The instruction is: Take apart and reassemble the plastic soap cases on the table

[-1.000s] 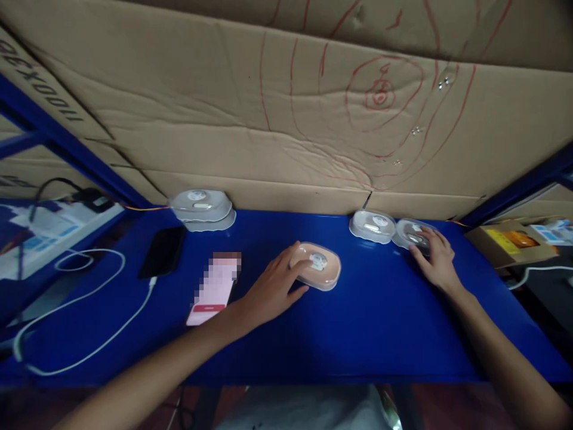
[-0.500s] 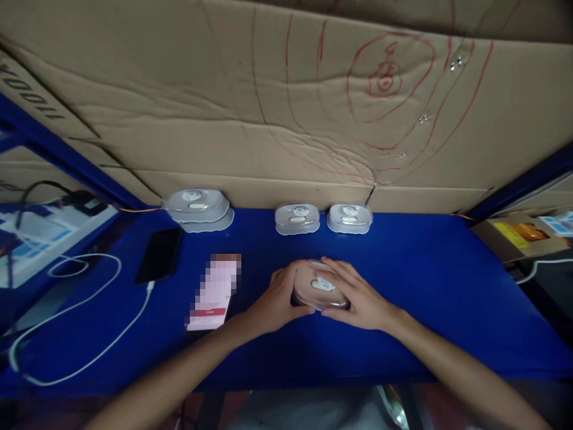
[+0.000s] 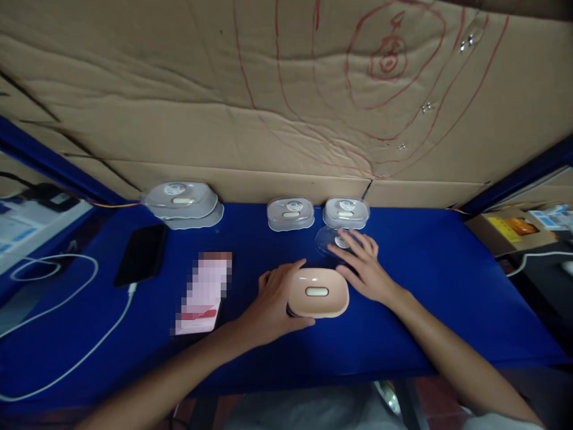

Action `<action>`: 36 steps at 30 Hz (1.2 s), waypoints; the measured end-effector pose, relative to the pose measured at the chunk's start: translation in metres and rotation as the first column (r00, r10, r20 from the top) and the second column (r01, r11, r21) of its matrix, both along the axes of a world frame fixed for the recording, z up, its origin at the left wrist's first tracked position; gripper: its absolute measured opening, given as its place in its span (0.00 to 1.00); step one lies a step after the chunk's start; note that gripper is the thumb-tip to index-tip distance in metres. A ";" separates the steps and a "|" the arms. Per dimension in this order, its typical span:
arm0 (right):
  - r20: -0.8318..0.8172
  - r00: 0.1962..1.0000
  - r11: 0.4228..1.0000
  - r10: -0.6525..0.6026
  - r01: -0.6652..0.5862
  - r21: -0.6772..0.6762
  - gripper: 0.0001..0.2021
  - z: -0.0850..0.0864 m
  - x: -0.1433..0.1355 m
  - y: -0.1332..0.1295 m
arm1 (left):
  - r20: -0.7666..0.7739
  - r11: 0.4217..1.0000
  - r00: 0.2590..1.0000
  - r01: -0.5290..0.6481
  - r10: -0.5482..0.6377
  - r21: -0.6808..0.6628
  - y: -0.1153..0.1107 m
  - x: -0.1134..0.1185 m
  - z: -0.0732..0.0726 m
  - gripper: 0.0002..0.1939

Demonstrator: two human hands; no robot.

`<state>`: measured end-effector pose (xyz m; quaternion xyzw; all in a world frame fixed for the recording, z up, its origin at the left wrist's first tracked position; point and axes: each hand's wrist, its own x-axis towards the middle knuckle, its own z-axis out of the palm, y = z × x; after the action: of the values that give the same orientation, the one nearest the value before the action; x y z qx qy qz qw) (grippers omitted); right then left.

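My left hand (image 3: 280,298) grips the left end of a peach oval plastic dish (image 3: 329,306), thumb at the near edge and fingers at the far side. The dish is uncovered and has a pale, pill-shaped piece in the middle of its floor. Beyond it, a clear plastic lid (image 3: 323,242) with a round white label lies at the back of the table. My right hand (image 3: 366,266) is over the lid with its fingers spread; some fingertips overlap it. Whether they press on it I cannot tell.
Along the back of the blue table (image 3: 425,286) stand grey lidded dishes (image 3: 290,215), two of them stacked (image 3: 183,206) at the left. A lit phone (image 3: 203,292) and a dark phone (image 3: 141,254) on a white cable lie left. Cardboard (image 3: 179,131) walls the back.
The clear lid has come off the peach dish and is now behind it, under my right hand. That hand has moved away from the dish, while my left hand still grips it.
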<state>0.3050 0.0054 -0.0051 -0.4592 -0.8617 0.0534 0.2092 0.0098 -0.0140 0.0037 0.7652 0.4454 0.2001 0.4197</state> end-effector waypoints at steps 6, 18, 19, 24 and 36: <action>-0.094 0.942 0.940 0.322 -0.330 -0.088 0.24 0.019 -0.027 -0.033 | 0.343 0.991 0.933 -0.076 0.111 -0.114 0.001 0.003 -0.004 0.53; -0.185 0.921 0.934 0.343 -0.355 -0.036 0.19 0.025 -0.023 -0.038 | 0.585 0.729 0.731 0.177 0.353 -0.661 0.001 0.006 -0.004 0.70; -0.167 0.921 0.933 0.351 -0.359 -0.018 0.19 0.024 -0.023 -0.039 | 0.586 0.737 0.733 0.174 0.347 -0.653 0.001 0.007 -0.004 0.70; -0.186 0.927 0.945 0.326 -0.324 0.043 0.16 0.025 -0.021 -0.036 | 0.562 0.786 0.797 0.197 0.219 -0.586 0.000 0.005 -0.001 0.65; 0.109 0.970 0.950 0.218 -0.236 0.205 0.13 0.023 -0.010 -0.028 | 0.076 0.893 0.990 0.137 -0.115 -0.430 0.008 -0.025 0.014 0.53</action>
<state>0.2949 -0.0227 0.0177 -0.3334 -0.9175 -0.0365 0.2136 -0.0148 -0.0057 0.0182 0.6747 0.4178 0.0870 0.6023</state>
